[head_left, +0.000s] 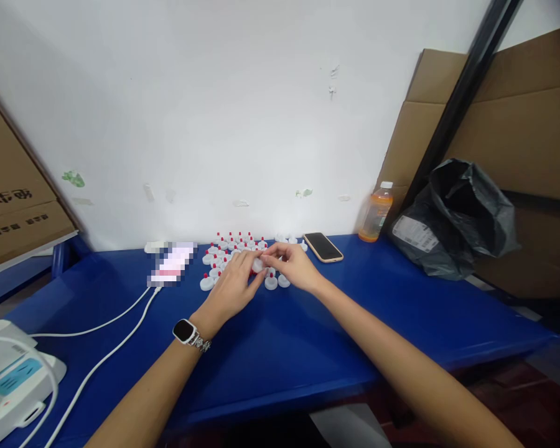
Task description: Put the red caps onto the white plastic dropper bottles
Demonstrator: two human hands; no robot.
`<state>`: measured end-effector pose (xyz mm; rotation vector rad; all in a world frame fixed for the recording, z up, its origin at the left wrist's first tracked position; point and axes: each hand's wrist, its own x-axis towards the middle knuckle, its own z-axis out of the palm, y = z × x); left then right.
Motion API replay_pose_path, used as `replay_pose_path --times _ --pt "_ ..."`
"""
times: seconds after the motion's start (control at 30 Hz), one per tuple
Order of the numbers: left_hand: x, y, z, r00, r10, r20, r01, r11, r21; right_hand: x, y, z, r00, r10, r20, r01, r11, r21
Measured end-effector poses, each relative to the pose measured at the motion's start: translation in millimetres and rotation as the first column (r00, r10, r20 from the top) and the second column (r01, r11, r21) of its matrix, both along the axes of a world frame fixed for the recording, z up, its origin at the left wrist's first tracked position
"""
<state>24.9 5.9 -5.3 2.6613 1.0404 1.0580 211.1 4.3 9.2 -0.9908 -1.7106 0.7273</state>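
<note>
Single head camera looking forward and down at blue table (401, 311), facing white wall (214, 112), hands mid-distance, centred.

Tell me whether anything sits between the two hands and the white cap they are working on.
Nothing visible does. The left hand and the right hand already meet on the white cap, fingers touching it. The red-tipped caps stand just behind and beside the hands, and the phone lies off to the right.
</note>
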Motion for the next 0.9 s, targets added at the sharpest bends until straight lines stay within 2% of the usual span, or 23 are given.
replay_pose_path --times 0.07,0.13,0.2,0.27,0.37,0.47,0.57,0.67,0.73,0.83,0.9 --pt "-4 3 -2.2 1.000 -0.015 -0.027 0.014 0.999 -0.036 -10 -5 -4.2 1.000 -0.014 0.002 0.014 1.000 0.026" --pt "-11 7 -4.0 0.999 -0.008 -0.036 0.006 0.998 -0.055 -13 -5 -6.1 0.993 -0.107 0.051 0.103 0.992 0.071" --pt "-19 12 -5.0 0.999 0.020 -0.036 -0.022 0.997 -0.070 -13 -4 -5.3 0.961 -0.188 0.202 0.164 0.978 0.132" --pt "-26 15 -5.2 0.997 0.060 -0.039 -0.064 0.994 -0.094 -13 -3 -2.9 0.864 -0.232 0.447 0.152 0.966 0.208" --pt "-33 19 -5.3 0.992 0.109 -0.057 -0.115 0.987 -0.117 -18 -2 0.0 0.625 -0.300 0.721 0.107 0.947 0.302" --pt "-33 19 -5.9 0.992 0.105 -0.067 -0.111 0.988 -0.106 -28 1 -1.6 0.455 -0.337 0.825 0.088 0.938 0.335" --pt "-31 18 -6.4 0.995 0.080 -0.063 -0.086 0.991 -0.099 -35 6 -7.3 0.394 -0.346 0.851 0.094 0.937 0.337" --pt "-29 18 -6.8 0.996 0.063 -0.061 -0.070 0.991 -0.118 -35 8 -12.6 0.420 -0.344 0.840 0.098 0.937 0.335" --pt "-28 18 -7.2 0.997 0.044 -0.063 -0.052 0.990 -0.130 -32 6 -13.3 0.481 -0.343 0.807 0.109 0.937 0.333" --pt "-26 18 -7.3 0.998 0.018 -0.052 -0.025 0.991 -0.128 -26 0 -9.5 0.671 -0.338 0.660 0.177 0.938 0.300" --pt "-23 16 -6.6 0.999 0.000 -0.039 -0.004 0.993 -0.119 -22 -4 -6.3 0.820 -0.309 0.482 0.232 0.949 0.214"
